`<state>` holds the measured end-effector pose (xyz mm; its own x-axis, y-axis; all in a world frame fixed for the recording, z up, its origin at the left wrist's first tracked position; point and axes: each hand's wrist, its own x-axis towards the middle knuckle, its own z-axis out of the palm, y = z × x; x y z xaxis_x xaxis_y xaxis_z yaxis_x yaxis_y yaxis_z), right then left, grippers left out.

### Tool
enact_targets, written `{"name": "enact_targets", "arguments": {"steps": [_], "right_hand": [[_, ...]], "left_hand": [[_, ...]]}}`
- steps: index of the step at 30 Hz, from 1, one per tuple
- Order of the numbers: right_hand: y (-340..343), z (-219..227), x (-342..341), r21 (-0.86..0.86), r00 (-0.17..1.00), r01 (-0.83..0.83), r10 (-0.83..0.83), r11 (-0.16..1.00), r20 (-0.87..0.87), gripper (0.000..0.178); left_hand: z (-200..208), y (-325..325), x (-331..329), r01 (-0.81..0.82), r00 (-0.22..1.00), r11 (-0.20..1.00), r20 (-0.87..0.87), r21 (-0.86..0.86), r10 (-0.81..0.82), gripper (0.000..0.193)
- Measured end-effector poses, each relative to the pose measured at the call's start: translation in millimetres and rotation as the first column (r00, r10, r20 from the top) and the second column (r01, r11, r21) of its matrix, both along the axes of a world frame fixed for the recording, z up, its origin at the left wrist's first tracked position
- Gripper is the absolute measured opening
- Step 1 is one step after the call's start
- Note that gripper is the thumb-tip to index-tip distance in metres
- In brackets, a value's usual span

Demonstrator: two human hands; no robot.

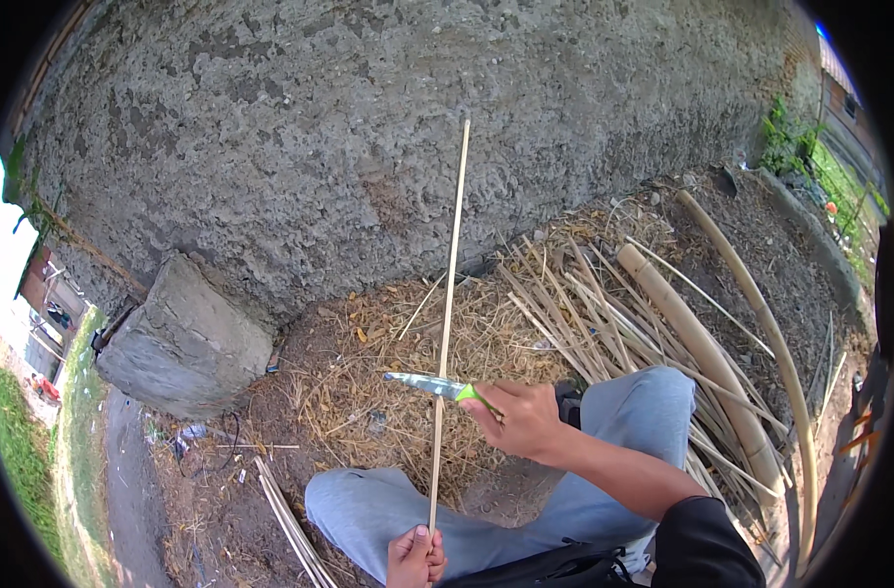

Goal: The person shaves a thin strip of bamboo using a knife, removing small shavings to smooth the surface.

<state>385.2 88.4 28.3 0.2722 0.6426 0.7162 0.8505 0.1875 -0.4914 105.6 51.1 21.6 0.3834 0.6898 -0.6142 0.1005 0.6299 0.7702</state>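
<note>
My left hand [415, 559] is closed around the lower end of a long, thin bamboo strip [454, 245], low in front of my lap. The strip stands nearly upright in the view, its far tip against the backdrop of the wall. In my right hand [525, 419] is a knife [427, 383] with a bright green handle, the fingers wrapped round it. Its blade points left and crosses the strip around the middle; whether it cuts into the strip I cannot tell.
Split bamboo strips [584, 294] and thick bamboo poles [701, 353] lie to the right. More strips [295, 529] rest at the lower left. A rough wall [368, 147] rises ahead, with a concrete block [192, 333] at its left. Shavings [368, 392] cover the ground before my knees.
</note>
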Motion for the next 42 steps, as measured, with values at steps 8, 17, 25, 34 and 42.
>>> {"name": "enact_targets", "arguments": {"steps": [8,17,25,34,42], "right_hand": [[3.3,1.9,10.9,-0.005,0.995,0.103,-0.103,0.995,-0.006,0.020],[-1.5,8.8,12.9,0.057,0.991,0.134,-0.135,0.989,0.019,0.024],[-5.8,-0.9,-0.3,0.009,0.998,0.053,-0.053,0.999,0.015,0.020],[-16.0,1.5,-32.3,-0.018,0.991,-0.054,0.056,0.998,0.120,0.019],[-13.2,-7.7,-29.5,-0.003,0.985,-0.076,0.076,0.997,0.156,0.022]], "left_hand": [[-13.0,-0.4,-8.6,-0.027,1.000,0.999,0.013,-0.030,0.028,0.033],[-25.8,0.8,-22.7,-0.033,0.999,0.999,-0.037,0.006,0.033,0.032],[-10.6,3.9,-19.1,-0.050,0.998,0.999,-0.049,0.008,0.050,0.033],[-9.5,10.7,-15.5,-0.093,0.996,0.996,-0.015,-0.003,0.093,0.032],[-16.6,8.9,-18.0,-0.056,0.998,0.998,0.005,-0.025,0.057,0.029]]}}
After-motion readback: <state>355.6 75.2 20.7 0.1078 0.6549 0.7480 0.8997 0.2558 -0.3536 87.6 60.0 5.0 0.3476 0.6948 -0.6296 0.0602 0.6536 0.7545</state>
